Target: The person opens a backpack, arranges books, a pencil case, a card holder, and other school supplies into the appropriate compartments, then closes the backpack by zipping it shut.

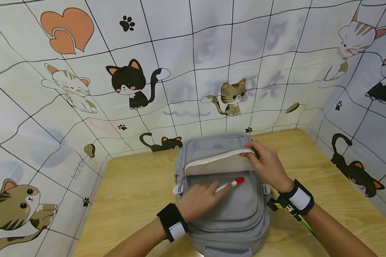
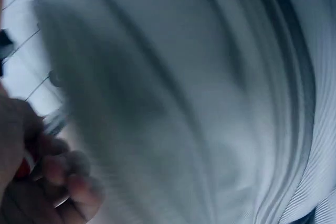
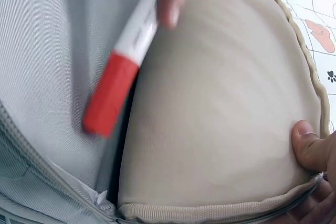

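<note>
A grey backpack (image 1: 225,203) lies on the table with its front pocket unzipped. My right hand (image 1: 268,164) pinches the edge of the pocket flap (image 1: 225,162) and holds it up, its beige lining showing. Over the pocket, my left hand (image 1: 202,200) grips a white marker with a red cap (image 1: 238,181), the cap pointing right. Seen from the right wrist, the marker (image 3: 134,45) slants across the pocket's dark opening, above the fabric; the right thumb (image 3: 310,145) presses on the lining. The left wrist view is blurred, with the left fingers (image 2: 58,182) curled at lower left.
Beneath the backpack is a wood-grain table (image 1: 132,192). A white sheet with cat drawings and grid lines (image 1: 167,46) rises behind and at both sides. Each wrist wears a black strap (image 1: 172,221), and a green cable (image 1: 307,228) runs from the right one.
</note>
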Available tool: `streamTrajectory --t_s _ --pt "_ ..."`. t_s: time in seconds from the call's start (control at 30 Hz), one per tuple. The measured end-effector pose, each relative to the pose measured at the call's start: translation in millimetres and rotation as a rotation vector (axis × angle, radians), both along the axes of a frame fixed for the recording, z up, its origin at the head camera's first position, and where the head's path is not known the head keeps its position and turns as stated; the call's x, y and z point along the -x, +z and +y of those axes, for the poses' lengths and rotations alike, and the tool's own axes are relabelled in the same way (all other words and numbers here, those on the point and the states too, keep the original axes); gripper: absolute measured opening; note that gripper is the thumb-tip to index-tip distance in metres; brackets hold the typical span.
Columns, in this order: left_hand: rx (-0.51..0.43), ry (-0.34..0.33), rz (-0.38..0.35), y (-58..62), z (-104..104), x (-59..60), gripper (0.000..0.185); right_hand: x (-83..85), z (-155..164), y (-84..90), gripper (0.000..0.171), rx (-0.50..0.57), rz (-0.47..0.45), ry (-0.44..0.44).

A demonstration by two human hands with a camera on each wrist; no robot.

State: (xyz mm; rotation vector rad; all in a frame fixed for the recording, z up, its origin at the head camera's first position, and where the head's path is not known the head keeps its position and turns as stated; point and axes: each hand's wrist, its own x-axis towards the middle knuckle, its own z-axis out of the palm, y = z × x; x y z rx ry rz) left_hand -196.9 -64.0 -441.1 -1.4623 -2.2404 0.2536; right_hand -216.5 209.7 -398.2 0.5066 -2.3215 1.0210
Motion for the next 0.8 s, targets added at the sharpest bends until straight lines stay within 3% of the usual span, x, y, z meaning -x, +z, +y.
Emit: streamTrajectory --t_s 0.2,0.5,0.67,0.8 --pt "-0.01 0.084 0.103 -12.6 10.8 18.2 0.053 -5.0 -4.0 -0.9 0.019 0.001 0.014 0.005" --pt "0.008 0.151 0.114 -23.2 15.3 26.9 0.047 -10.6 -3.3 5.6 0.018 0.004 -0.005 -0.002" --pt "0.038 0.144 0.129 -26.7 15.7 29.5 0.044 -12.4 -2.5 5.3 0.019 -0.009 -0.021 0.009" --pt "0.068 0.123 0.205 -29.8 16.9 30.5 0.027 -13.7 -1.8 3.8 0.019 -0.014 -0.029 0.009"
